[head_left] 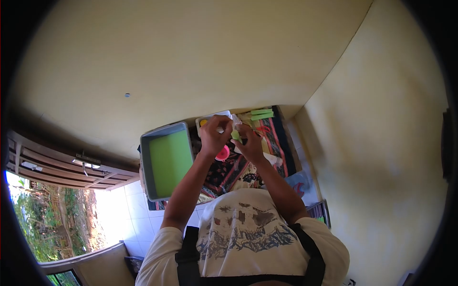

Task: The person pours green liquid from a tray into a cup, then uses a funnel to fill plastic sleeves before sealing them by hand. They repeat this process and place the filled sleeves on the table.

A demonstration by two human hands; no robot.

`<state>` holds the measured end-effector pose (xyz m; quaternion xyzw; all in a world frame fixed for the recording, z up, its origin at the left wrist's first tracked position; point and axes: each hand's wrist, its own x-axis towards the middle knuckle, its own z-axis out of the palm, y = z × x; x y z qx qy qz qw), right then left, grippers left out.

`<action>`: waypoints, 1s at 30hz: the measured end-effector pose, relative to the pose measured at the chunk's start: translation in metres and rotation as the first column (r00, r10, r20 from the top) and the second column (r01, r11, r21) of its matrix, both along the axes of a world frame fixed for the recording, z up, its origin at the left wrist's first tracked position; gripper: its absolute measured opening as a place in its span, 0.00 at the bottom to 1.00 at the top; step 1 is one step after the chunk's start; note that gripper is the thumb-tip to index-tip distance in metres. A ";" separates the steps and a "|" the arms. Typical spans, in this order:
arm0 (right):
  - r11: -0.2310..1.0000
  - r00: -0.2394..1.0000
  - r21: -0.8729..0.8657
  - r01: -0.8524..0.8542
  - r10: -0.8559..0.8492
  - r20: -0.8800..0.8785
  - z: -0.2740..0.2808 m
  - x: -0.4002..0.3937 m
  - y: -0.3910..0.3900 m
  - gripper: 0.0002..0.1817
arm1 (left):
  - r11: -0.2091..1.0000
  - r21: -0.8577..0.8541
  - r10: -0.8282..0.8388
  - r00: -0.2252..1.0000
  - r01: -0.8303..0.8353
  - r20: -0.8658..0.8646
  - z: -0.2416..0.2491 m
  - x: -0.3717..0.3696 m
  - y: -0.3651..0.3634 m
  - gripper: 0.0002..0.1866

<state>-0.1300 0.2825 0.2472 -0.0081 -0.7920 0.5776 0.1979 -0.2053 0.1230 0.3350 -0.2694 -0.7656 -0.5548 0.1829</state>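
My left hand (pixel 216 136) is raised over the cloth-covered table with its fingers closed in a pinch. What they hold, if anything, I cannot make out. Close beside it, my right hand (pixel 250 144) grips a small light-green piece (pixel 235 135) between thumb and fingers. Whitish, partly see-through material (pixel 236 119) shows just beyond the fingertips. Below the hands lies a pink round object (pixel 223 153), partly covered by my left wrist. A white tray (pixel 198 129) with a yellow item (pixel 203 122) in it sits behind my left hand.
A grey bin (pixel 145 167) holding green liquid (pixel 169 162) stands at the left. Light-green strips (pixel 262 114) lie at the back right, near a red item (pixel 263 129). The patterned cloth (pixel 229 174) covers the table, against the wall (pixel 191 62).
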 end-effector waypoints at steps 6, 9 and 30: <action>0.865 0.984 0.492 0.100 -0.014 -0.176 -0.045 -0.001 0.092 0.20 | 0.996 -0.079 0.081 0.878 -0.050 0.471 -0.092 -0.001 0.008 0.10; 0.802 0.998 0.598 0.012 0.025 -0.054 -0.067 -0.021 0.138 0.17 | 0.989 -0.115 0.014 0.714 0.094 0.700 -0.160 0.002 0.030 0.10; 0.734 0.998 0.679 0.028 -0.062 0.026 -0.203 -0.091 0.220 0.30 | 0.741 -0.569 -0.024 0.861 0.356 0.508 -0.310 -0.041 0.187 0.36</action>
